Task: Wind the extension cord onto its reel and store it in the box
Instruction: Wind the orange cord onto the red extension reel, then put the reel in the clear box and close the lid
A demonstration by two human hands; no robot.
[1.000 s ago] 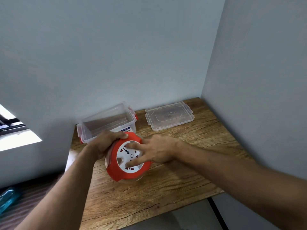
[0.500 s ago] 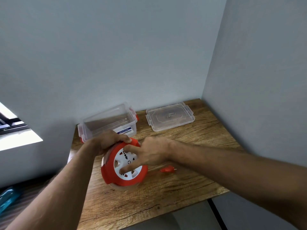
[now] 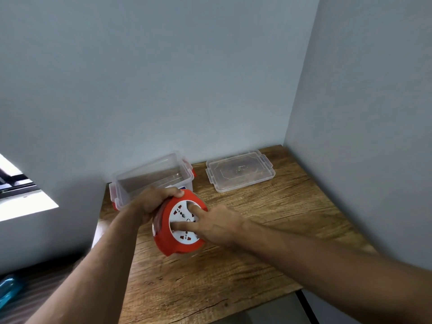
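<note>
The red extension cord reel [image 3: 173, 244] with a white socket face stands tilted on the wooden table [image 3: 233, 277], its face turned toward me and to the right. My left hand [image 3: 152, 202] grips its upper left rim. My right hand [image 3: 215, 224] rests on the white face, with two fingers pressed into its recesses. Red cord windings show at the reel's left side. The plug and the loose cord end are hidden. Just behind the reel, against the wall, stands the clear plastic box [image 3: 131, 178], without its lid.
The box's clear lid [image 3: 240, 170] lies flat at the back right of the table. Walls close off the back and the right side. The table's front edge runs below my arms. A window sill is at the left, and a blue object [image 3: 9, 288] lies low on the left.
The reel's face has turned under my right fingers and the reel has tipped more upright. The red plug that lay on the table to the right half a second ago is out of sight.
</note>
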